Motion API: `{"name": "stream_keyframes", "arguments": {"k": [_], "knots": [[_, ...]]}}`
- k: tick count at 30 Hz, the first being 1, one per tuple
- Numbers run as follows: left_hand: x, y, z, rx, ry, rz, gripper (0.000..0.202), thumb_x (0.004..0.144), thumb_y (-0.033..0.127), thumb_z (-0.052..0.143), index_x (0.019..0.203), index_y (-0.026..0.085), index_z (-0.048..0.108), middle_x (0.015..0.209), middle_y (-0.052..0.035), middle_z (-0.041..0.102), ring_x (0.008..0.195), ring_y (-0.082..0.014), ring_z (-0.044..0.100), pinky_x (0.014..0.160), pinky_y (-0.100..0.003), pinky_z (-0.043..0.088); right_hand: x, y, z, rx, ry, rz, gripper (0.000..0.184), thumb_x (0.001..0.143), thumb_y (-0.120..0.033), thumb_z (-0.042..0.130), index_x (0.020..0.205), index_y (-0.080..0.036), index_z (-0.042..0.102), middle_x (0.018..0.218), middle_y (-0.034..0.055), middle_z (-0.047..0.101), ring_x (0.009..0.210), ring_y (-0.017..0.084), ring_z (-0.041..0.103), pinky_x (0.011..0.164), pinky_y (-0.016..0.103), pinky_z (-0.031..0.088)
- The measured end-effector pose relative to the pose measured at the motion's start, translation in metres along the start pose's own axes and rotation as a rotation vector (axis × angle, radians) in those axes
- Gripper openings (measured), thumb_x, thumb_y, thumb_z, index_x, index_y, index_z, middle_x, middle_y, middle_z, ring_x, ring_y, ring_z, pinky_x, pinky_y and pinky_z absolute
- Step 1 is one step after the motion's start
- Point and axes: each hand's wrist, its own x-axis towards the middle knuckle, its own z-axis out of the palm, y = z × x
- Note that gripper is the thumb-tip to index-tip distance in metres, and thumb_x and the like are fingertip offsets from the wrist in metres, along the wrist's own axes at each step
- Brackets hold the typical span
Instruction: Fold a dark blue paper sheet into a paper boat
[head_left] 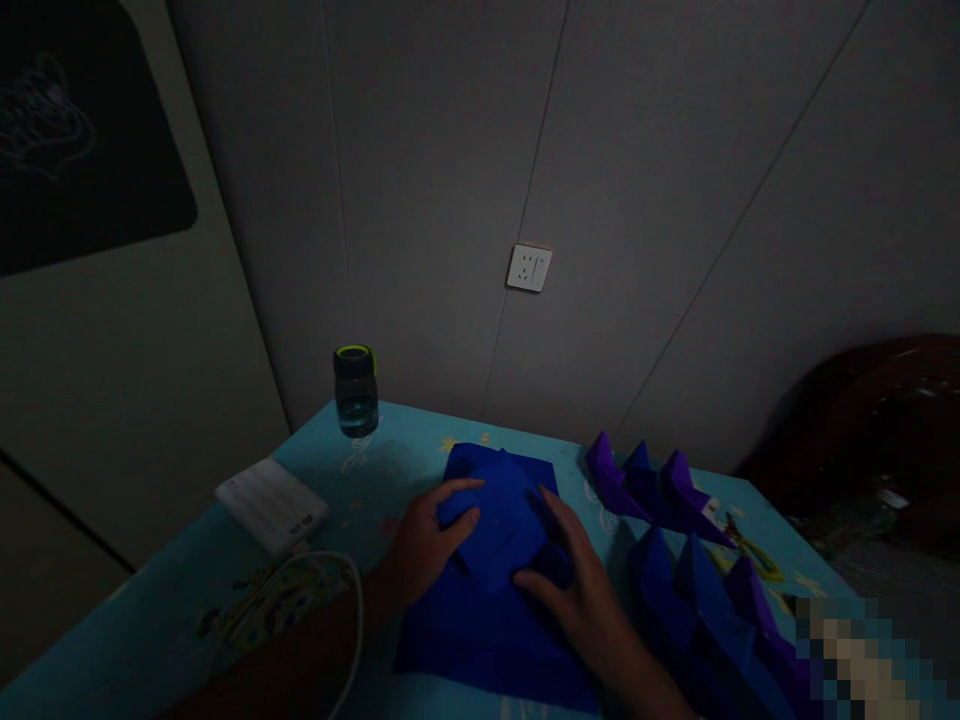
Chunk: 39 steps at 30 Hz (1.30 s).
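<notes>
A folded piece of blue paper [504, 520] is between my two hands, over a flat blue sheet [495, 640] on the table. My left hand [431, 540] grips its left side, the thumb lying on the upper face and the index finger along the edge above. On the opposite side, my right hand [581, 575] holds the right edge, with thumb and index finger spread apart on it. Both hands' other fingers are mostly hidden. In the dim light the blue layers blend, so the exact folds are hard to make out.
Folded blue and purple paper boats [694, 600] stand at the right, with more boats [645, 485] behind. A white power bank [274, 505] with a white cable [358, 590] lies left, the cable crossing near my left forearm. A water bottle [356, 392] stands at the back.
</notes>
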Motion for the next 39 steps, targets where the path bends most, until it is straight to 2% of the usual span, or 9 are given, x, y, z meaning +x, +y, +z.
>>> {"name": "stream_keyframes", "arguments": {"k": [2,4,15,23,26,29,32,35,39], "knots": [[-0.001,0.0,0.001,-0.023,-0.026,-0.008,0.038,0.08,0.036,0.065,0.114,0.019,0.068,0.106,-0.0066,0.074,0.092,-0.0257,0.071,0.077,-0.035,0.058,0.0,0.001,-0.007,-0.106,-0.104,-0.035,0.054,0.085,-0.038,0.07,0.136,-0.037,0.053,0.153,0.0074,0.035,0.139,0.032,0.037,0.112,0.051,0.035],[-0.002,0.0,0.001,-0.053,-0.05,-0.014,0.039,0.08,0.037,0.065,0.114,0.019,0.068,0.107,-0.0071,0.074,0.091,-0.0257,0.071,0.076,-0.035,0.058,0.001,0.001,-0.011,-0.156,-0.152,-0.054,0.046,0.087,-0.04,0.067,0.132,-0.037,0.058,0.153,0.0082,0.035,0.138,0.032,0.039,0.111,0.05,0.037],[-0.001,0.002,0.0,-0.022,-0.066,-0.029,0.038,0.078,0.034,0.067,0.113,0.019,0.069,0.109,-0.0066,0.075,0.092,-0.0248,0.071,0.078,-0.034,0.058,0.003,0.002,-0.022,-0.284,-0.235,-0.158,0.048,0.09,-0.039,0.062,0.137,-0.039,0.052,0.146,0.01,0.042,0.132,0.031,0.047,0.107,0.049,0.043],[-0.008,0.003,0.0,0.122,-0.065,0.169,0.031,0.086,0.034,0.058,0.11,0.022,0.072,0.11,-0.0047,0.075,0.102,-0.0226,0.069,0.094,-0.035,0.052,0.003,0.001,-0.019,-0.213,-0.031,-0.18,0.028,0.094,-0.038,0.055,0.116,-0.032,0.072,0.123,0.0105,0.063,0.109,0.027,0.064,0.091,0.04,0.053],[-0.009,0.0,-0.001,0.165,-0.08,0.269,0.032,0.09,0.035,0.051,0.11,0.022,0.073,0.112,-0.0064,0.074,0.107,-0.0234,0.067,0.099,-0.037,0.049,0.004,-0.002,-0.014,-0.125,0.079,-0.095,0.024,0.092,-0.038,0.058,0.098,-0.027,0.078,0.106,0.0089,0.07,0.098,0.025,0.067,0.083,0.036,0.054],[-0.011,-0.005,0.0,0.184,-0.122,0.315,0.034,0.089,0.037,0.054,0.114,0.022,0.072,0.116,-0.0082,0.073,0.111,-0.0256,0.065,0.101,-0.039,0.048,0.005,-0.004,-0.009,-0.033,0.199,0.02,0.024,0.088,-0.041,0.063,0.081,-0.023,0.076,0.088,0.0066,0.072,0.086,0.024,0.067,0.078,0.034,0.052],[-0.012,-0.007,0.003,0.186,-0.174,0.283,0.033,0.088,0.037,0.058,0.114,0.022,0.072,0.114,-0.008,0.073,0.108,-0.0256,0.066,0.097,-0.037,0.05,0.006,-0.004,-0.007,0.049,0.302,0.158,0.024,0.082,-0.045,0.069,0.084,-0.022,0.075,0.086,0.0057,0.073,0.084,0.024,0.067,0.076,0.033,0.05],[-0.013,-0.006,0.006,0.107,-0.216,0.194,0.033,0.091,0.035,0.056,0.118,0.022,0.069,0.115,-0.0073,0.073,0.106,-0.0246,0.067,0.096,-0.037,0.051,0.007,-0.004,-0.007,0.141,0.386,0.255,0.036,0.076,-0.047,0.073,0.102,-0.021,0.072,0.085,0.0041,0.071,0.078,0.022,0.065,0.069,0.031,0.049],[-0.014,-0.004,0.007,-0.14,-0.261,0.048,0.052,0.093,0.035,0.054,0.143,0.027,0.044,0.129,-0.0092,0.066,0.108,-0.0237,0.067,0.092,-0.038,0.054,0.009,-0.01,-0.006,0.261,0.348,0.345,0.049,0.072,-0.05,0.075,0.109,-0.018,0.071,0.071,0.0005,0.063,0.064,0.017,0.057,0.058,0.028,0.044]]}}
